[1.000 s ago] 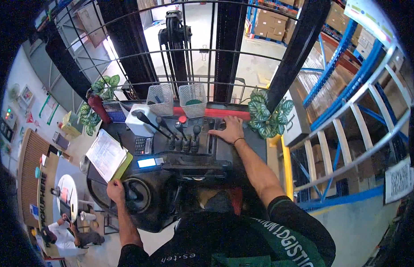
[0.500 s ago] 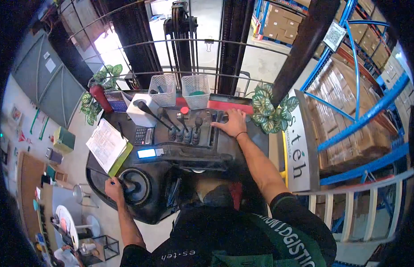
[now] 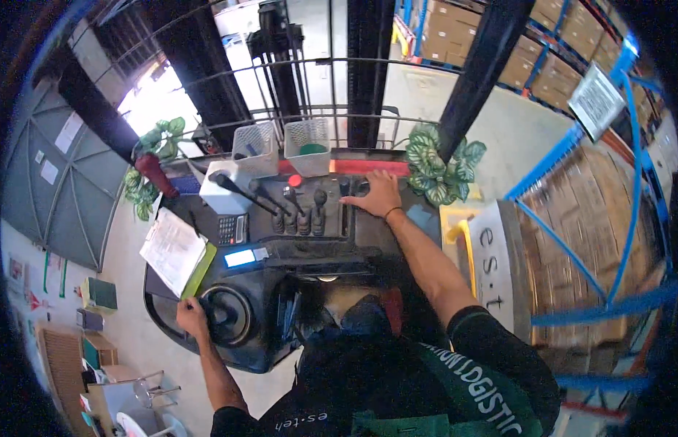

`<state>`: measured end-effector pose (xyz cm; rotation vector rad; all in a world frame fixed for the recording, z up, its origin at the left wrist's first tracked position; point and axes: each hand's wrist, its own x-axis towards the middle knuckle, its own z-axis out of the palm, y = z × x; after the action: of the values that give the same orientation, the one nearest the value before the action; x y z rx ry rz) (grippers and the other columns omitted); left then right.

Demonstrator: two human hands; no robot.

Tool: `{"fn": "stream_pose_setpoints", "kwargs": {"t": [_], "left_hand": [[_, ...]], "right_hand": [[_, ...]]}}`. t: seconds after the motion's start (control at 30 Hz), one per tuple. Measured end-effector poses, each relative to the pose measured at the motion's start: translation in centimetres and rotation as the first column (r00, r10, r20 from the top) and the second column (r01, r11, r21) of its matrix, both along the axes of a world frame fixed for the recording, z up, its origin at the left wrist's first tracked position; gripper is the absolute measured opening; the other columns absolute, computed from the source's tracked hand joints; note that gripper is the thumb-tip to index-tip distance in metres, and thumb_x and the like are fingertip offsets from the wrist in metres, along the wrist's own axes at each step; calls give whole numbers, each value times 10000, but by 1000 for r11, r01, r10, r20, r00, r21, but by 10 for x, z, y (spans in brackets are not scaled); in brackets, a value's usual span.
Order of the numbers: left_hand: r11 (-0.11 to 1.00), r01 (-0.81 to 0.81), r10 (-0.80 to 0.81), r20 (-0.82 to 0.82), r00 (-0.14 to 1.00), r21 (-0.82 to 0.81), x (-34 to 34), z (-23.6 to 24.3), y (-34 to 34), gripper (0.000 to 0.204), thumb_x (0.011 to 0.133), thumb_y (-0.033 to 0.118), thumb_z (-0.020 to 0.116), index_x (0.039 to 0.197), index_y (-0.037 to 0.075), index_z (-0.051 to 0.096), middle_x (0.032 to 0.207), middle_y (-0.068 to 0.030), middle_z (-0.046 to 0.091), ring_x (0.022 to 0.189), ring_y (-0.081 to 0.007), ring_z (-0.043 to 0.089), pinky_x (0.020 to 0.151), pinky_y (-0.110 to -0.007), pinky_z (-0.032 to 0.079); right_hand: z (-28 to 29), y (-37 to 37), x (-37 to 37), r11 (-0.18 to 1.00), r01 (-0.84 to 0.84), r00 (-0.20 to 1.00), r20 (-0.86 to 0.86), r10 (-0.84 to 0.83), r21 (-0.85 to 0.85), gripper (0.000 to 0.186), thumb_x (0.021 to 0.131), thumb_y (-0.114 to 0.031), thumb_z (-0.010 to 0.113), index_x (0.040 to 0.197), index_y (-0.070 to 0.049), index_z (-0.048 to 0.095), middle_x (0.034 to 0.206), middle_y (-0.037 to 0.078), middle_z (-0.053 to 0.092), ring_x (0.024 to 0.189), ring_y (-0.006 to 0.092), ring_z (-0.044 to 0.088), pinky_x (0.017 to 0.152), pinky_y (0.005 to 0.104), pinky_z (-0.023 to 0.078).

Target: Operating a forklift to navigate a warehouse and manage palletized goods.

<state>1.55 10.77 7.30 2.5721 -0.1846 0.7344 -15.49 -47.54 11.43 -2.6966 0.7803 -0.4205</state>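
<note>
Right hand [image 3: 380, 197]: fingers spread wide, thumb out to the left, at the console's [image 3: 386, 244] far right part; what lies under the palm is hidden. Left hand [image 3: 192, 317]: fingers curled narrow, can't tell if gripping anything; it's at the left edge beside the black steering wheel [image 3: 226, 315], which sits in the near left corner. Four black levers [image 3: 303, 222] mid-console, just left of the right thumb. Clipboard with papers [image 3: 175, 247] along left edge, calculator [image 3: 233, 229] right of it. Two white mesh baskets [image 3: 308, 163] at far edge, leafy plant [image 3: 442, 164] at far right corner.
</note>
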Motion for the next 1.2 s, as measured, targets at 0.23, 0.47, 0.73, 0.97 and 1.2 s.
{"fn": "stream_pose_setpoints", "kwargs": {"t": [0.23,0.47,0.73,0.97,1.2], "left_hand": [[1000,-31,31,2,1000,4,11,8,-26,306,893,262,631,754,-11,645,732,-202,644,657,-388,625,619,-463,478],[1000,-8,9,-56,998,15,13,6,-63,253,881,212,647,821,-32,679,763,-219,666,689,-392,645,654,-450,498],[998,67,-67,-32,997,6,24,9,-96,278,890,218,643,789,-41,648,740,-216,654,653,-387,629,633,-454,487],[981,194,-192,-120,974,3,16,8,-99,247,886,212,656,795,-17,652,732,-212,652,649,-384,623,636,-446,489],[978,208,-205,-124,971,19,18,13,-86,241,881,204,659,804,-24,652,740,-214,655,664,-382,631,651,-444,498]], "right_hand": [[3,-4,-5,999,34,998,43,-35,16,1087,591,-878,668,1230,1,649,1258,176,622,1258,320,505,1119,483,279],[3,-36,-4,1000,4,998,68,-6,22,1032,599,-871,669,1180,-19,682,1240,176,628,1223,334,524,1096,484,296],[7,-47,-7,994,24,1000,5,-24,108,1031,618,-871,656,1219,-34,674,1278,186,613,1270,346,501,1133,500,256],[-3,-51,-9,993,25,1000,-1,-25,112,1160,589,-916,624,1296,3,602,1353,192,563,1344,377,448,1167,528,230],[5,-46,-9,995,11,1000,23,-13,103,1170,586,-915,628,1317,-2,600,1377,214,556,1367,397,426,1183,562,210]]}}
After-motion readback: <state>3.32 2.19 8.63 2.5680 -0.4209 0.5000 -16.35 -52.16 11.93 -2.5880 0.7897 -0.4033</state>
